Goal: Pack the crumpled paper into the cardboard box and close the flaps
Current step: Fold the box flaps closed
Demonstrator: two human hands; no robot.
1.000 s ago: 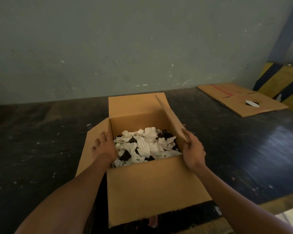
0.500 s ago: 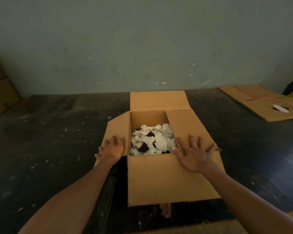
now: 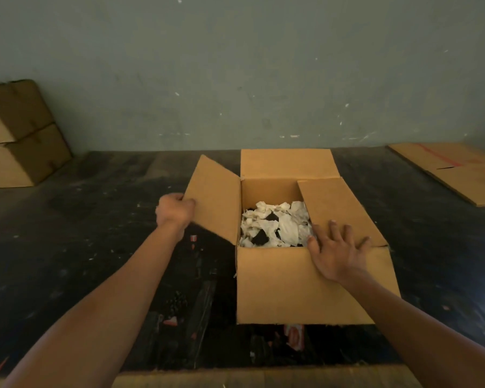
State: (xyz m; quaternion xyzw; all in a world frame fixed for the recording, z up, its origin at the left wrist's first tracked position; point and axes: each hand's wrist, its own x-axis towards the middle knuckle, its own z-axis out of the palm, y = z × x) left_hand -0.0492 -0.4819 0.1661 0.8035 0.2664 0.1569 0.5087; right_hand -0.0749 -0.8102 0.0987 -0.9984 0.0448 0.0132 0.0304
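A brown cardboard box [image 3: 297, 287] stands on the dark table in front of me, filled with white crumpled paper [image 3: 275, 226]. Its right flap [image 3: 336, 208] lies folded down over the opening, and my right hand [image 3: 338, 254] rests flat on it with fingers spread. The left flap [image 3: 216, 197] is raised at a slant; my left hand [image 3: 174, 210] grips its outer edge. The far flap [image 3: 287, 163] stands up and back. The near flap hangs down the front.
Two stacked cardboard boxes [image 3: 17, 135] sit at the far left against the grey-green wall. A flattened carton [image 3: 454, 170] lies at the far right. The dark table [image 3: 95, 247] is scuffed, with small scraps near the box.
My left hand has slid outward, taken the left flap's edge and lifted it up. My right hand stays flat on the folded right flap. The view has shifted left.
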